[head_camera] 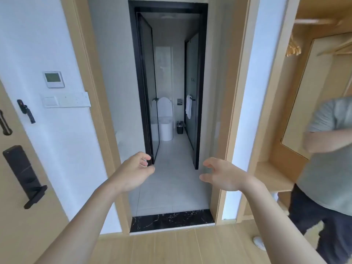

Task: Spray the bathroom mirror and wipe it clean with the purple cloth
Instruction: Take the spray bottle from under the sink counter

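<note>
Before bathroom doorway [167, 111]: both hands [133, 172] loosely curled, empty; interior blurred, mirror perhaps hidden.

No text can be read; the wall thermostat [53, 79] screen seems too blurred for digits.

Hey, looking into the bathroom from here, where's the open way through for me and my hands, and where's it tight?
Open: the pale tiled floor past the black marble threshold, between the wooden door jambs. Both hands, left hand and right hand, hold nothing. It narrows at the black-framed inner doorway. Crowded at the far end: toilet, small black bin, hanging white towel. Another person stands at right.
</note>
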Demonstrator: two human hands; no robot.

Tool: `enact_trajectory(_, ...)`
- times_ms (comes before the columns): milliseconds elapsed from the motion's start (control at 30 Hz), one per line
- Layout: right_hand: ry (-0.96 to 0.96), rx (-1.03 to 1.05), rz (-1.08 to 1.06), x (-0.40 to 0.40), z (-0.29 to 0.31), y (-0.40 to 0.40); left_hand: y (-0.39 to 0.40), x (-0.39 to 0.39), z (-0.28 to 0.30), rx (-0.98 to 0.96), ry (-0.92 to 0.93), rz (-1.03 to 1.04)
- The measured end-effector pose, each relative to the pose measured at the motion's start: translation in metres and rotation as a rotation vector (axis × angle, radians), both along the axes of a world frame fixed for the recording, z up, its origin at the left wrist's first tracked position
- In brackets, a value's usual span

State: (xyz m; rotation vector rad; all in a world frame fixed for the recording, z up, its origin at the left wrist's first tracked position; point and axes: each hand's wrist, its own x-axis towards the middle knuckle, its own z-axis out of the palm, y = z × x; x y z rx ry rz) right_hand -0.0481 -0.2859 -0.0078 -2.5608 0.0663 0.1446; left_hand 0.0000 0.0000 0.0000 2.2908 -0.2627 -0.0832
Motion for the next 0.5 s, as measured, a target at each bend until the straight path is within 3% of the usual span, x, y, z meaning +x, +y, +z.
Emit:
enact_trajectory(100,0.044,-0.007,-0.009,0.047,0.003,0.019,0.025,0.048,0.002,-0.011,0.021,0.0)
enact_trajectory(267,-0.039,0.005,-0.04,0.118,0.007,0.043,0.047,0.126,0.002,-0.05,0.008,0.0)
enact_trajectory(500,0.039,0.066,-0.065,0.217,-0.041,0.022,0.024,0.237,-0.047,0.018,0.093,-0.066)
